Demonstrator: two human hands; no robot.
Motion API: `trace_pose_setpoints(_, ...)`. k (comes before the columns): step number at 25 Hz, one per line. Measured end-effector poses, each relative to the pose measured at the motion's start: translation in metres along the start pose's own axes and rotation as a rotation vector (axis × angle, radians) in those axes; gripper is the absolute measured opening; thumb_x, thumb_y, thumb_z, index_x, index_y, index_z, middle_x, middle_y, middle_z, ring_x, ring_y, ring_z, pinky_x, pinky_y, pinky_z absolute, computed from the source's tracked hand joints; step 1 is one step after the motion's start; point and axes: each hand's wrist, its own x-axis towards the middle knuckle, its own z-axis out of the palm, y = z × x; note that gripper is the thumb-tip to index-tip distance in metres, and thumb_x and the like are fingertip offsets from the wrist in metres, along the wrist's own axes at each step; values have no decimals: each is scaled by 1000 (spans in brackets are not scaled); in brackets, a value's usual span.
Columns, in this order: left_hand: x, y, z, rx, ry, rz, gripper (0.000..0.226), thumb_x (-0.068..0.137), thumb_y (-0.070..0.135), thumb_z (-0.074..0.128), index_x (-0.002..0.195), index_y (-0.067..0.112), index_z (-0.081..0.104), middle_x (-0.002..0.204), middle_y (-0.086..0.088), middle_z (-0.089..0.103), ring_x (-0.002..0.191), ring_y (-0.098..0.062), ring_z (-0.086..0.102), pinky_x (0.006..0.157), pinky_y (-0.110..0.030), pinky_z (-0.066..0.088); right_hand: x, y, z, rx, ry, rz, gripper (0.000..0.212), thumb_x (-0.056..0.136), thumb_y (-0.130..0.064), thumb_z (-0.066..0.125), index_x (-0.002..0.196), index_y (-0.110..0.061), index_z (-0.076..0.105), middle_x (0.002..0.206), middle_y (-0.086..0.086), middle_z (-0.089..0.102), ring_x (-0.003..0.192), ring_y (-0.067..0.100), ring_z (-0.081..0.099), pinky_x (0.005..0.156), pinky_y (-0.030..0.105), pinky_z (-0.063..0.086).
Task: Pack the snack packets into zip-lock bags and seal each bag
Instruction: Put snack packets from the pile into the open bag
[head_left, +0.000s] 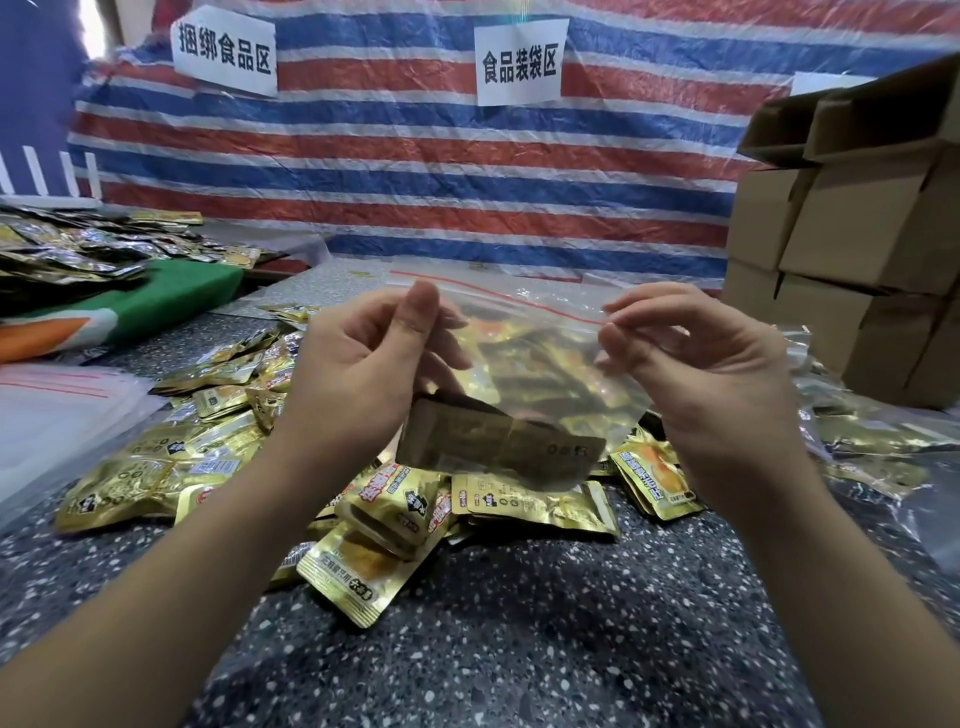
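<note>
A clear zip-lock bag with a red zip strip hangs in the air above the table, with several gold snack packets inside it. My left hand pinches the bag's top left corner between thumb and fingers. My right hand pinches the top right corner at the end of the red strip. Below the bag, loose gold snack packets lie heaped on the dark speckled table.
A stack of cardboard boxes stands at the right. Filled clear bags lie in front of it. Flat zip-lock bags lie at the left edge. A green board carries another heap of packets at the far left. A striped tarp closes the back.
</note>
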Motion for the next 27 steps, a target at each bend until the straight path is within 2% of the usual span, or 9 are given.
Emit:
trace_pose_setpoints(6,-2,2,-3,31,20,76,33,96,33,44,84,9,64,62,-7,67,51,-21,65,48,-25,48,-1,1,3,136,-3,63,12,83,-21,71,90,-12,72,94,13,71,82,15,71,72,27,57)
trace_pose_setpoints(8,-1,0,-3,22,40,39,33,98,33,44,84,11,64,63,-7,67,51,-20,66,47,-25,48,1,2,0,232,48,173,19,92,-36,61,97,-20,71,94,8,74,75,22,71,72,31,58)
trace_pose_setpoints(10,1,-3,-5,12,69,-14,31,99,33,45,83,15,64,66,-5,69,51,-19,66,46,-24,48,5,9,-2,135,127,358,26,103,-30,45,96,-18,67,90,6,73,75,22,69,68,33,57)
trace_pose_setpoints(12,3,-7,-7,26,86,-48,30,98,35,47,84,16,65,70,-2,71,52,-18,67,45,-25,50,4,18,-7,-343,-23,507,27,104,-17,42,91,-15,66,85,3,72,77,22,67,67,34,58)
trace_pose_setpoints(14,4,-11,-9,25,82,-69,29,97,36,49,83,18,66,73,-2,72,53,-18,67,46,-28,51,-3,26,-10,-815,-462,545,19,98,-15,49,96,-22,67,94,-3,70,86,20,66,77,37,58)
trace_pose_setpoints(17,5,-14,-10,9,77,-92,27,94,39,51,78,25,68,74,-2,72,53,-18,67,45,-25,50,-15,34,-4,-1014,-880,606,36,88,-34,70,122,-35,58,117,-18,55,103,7,56,86,22,46)
trace_pose_setpoints(22,6,-14,-10,-5,75,-84,28,93,41,53,74,29,69,72,-1,72,49,-15,64,42,-21,46,-21,47,4,-916,-825,511,80,74,-39,84,141,-45,41,128,-27,42,115,-2,42,96,12,31)
trace_pose_setpoints(25,7,-13,-11,-4,86,-86,29,94,40,52,76,24,68,73,-1,72,48,-14,63,42,-21,46,-19,49,2,-921,-792,529,73,77,-34,82,139,-43,44,136,-15,53,114,6,53,90,14,43)
trace_pose_setpoints(27,7,-12,-12,-16,99,-82,30,94,40,51,78,20,67,72,-2,71,47,-14,62,43,-22,47,-16,43,-7,-1006,-824,533,57,80,-35,74,130,-43,48,120,-14,61,98,6,58,75,16,47)
